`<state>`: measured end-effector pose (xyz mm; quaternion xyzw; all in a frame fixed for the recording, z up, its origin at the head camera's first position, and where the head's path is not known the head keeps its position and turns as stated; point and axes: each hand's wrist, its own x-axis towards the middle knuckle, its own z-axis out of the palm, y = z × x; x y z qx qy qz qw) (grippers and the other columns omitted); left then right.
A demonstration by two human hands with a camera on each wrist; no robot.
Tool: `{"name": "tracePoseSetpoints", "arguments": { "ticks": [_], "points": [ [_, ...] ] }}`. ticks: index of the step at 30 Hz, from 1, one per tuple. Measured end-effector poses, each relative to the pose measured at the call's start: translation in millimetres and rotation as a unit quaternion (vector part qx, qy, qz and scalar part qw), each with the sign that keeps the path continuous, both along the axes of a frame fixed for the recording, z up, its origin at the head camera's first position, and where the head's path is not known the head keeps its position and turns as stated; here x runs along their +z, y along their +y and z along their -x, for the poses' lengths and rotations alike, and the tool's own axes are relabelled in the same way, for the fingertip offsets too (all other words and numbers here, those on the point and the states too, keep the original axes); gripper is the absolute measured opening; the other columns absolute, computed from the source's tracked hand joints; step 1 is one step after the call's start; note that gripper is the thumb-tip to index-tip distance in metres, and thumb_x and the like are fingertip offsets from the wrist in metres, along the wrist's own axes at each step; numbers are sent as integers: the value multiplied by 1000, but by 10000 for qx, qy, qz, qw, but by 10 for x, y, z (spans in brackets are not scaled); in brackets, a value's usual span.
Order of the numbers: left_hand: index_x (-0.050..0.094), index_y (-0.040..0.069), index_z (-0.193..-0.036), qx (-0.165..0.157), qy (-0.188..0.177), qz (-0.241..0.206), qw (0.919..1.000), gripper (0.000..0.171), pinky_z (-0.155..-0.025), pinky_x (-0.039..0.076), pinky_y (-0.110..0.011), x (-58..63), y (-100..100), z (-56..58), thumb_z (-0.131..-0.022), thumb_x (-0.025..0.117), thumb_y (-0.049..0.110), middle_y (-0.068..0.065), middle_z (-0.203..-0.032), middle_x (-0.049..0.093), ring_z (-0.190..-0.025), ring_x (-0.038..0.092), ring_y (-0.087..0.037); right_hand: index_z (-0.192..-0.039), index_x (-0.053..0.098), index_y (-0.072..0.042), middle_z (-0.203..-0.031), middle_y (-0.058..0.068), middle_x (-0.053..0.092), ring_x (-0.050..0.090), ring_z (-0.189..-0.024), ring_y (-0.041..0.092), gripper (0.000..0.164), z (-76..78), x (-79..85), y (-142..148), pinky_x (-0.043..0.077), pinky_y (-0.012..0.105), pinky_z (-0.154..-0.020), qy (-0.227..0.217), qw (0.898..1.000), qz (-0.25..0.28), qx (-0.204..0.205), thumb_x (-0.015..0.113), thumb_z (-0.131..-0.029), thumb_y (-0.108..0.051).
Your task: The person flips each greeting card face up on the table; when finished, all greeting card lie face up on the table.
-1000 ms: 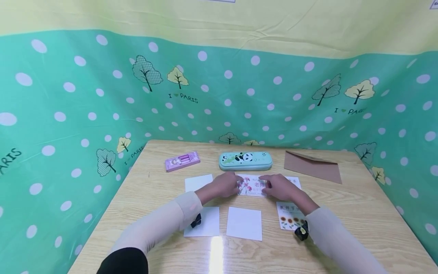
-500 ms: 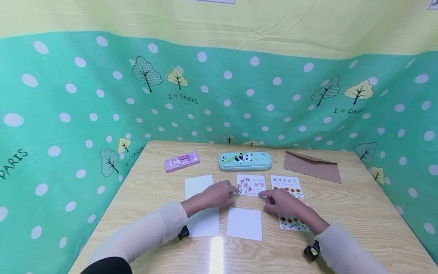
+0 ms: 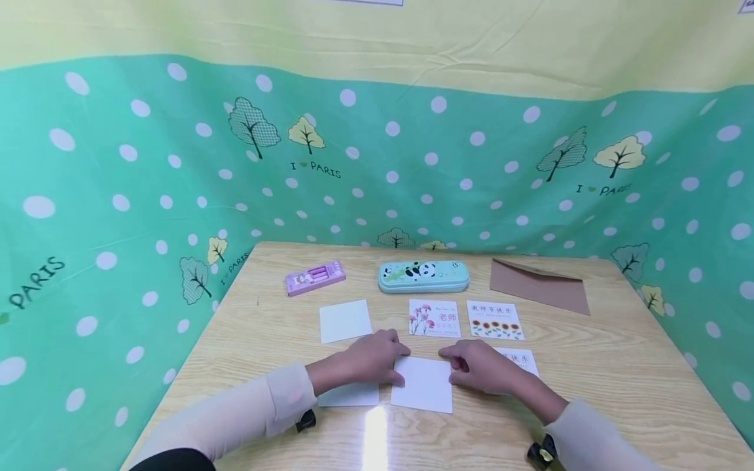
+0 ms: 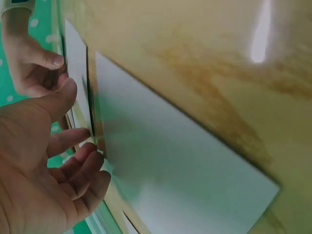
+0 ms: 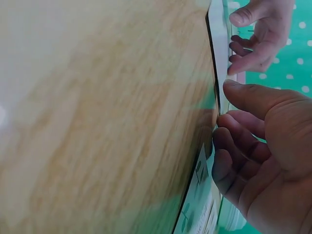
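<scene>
A blank white card lies flat at the front middle. My left hand is at its left edge, fingers loosely bent, the thumb by the card's side. Across from it, my right hand stands at the right edge, its index finger reaching to the far corner. In the left wrist view the left hand has bent, relaxed fingers beside a large blank card. The right wrist view has the right hand with curled fingertips near the card's edge. Whether the fingertips press the card is hard to tell.
Behind lie a carnation card, a sunflower card and a blank card. The right hand partly covers another printed card. A purple box, panda pencil case and brown envelope line the back.
Both hands have left the carnation card and come nearer, down to the sides of the blank front middle card. The carnation card now lies uncovered, beside the sunflower card.
</scene>
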<state>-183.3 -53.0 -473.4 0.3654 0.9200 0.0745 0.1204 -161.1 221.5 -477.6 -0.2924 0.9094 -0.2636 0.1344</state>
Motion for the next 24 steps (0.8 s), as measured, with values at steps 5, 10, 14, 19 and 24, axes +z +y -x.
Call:
{"name": "tracePoseSetpoints", "arguments": {
  "ticks": [5, 10, 14, 19, 24],
  "points": [
    [68, 22, -133, -29, 220, 167, 9996, 62, -75, 47, -24, -42, 26, -30, -82, 80, 54, 2, -111, 62, -90, 52, -9, -124, 71, -4, -77, -8, 53, 44, -69, 1, 38, -18, -6, -23, 39, 20, -65, 209, 9997, -136, 24, 77, -88, -14],
    [68, 22, -130, -95, 389, 303, 9987, 57, -76, 48, -25, -27, 41, -49, -84, 79, 54, 2, -112, 61, -92, 53, -11, -122, 72, -5, -78, -8, 53, 44, -70, 2, 36, -35, -10, -28, 38, 20, -65, 238, 9996, -116, -36, 77, -88, -15],
    [68, 26, -132, -163, 468, 298, 9983, 56, -73, 47, -24, -22, 32, -60, -84, 78, 54, 3, -112, 61, -91, 52, -10, -121, 73, -5, -78, -8, 53, 45, -70, 2, 36, -39, -28, -28, 38, 21, -64, 215, 9997, -73, -111, 79, -87, -15],
    [65, 36, -136, -357, 623, 256, 9971, 54, -64, 39, -19, -23, 11, -78, -86, 76, 54, 4, -108, 59, -84, 47, -7, -120, 73, -6, -78, -8, 53, 45, -70, 1, 35, -39, -55, -24, 38, 21, -64, 169, 9995, -21, -258, 80, -87, -15],
    [65, 38, -136, -365, 706, 261, 9965, 53, -63, 37, -20, -30, 13, -75, -86, 75, 55, 5, -107, 58, -83, 46, -8, -119, 74, -6, -78, -8, 54, 45, -70, 1, 34, -47, -66, -23, 39, 21, -63, 165, 9993, 42, -336, 80, -86, -15]
  ]
}}
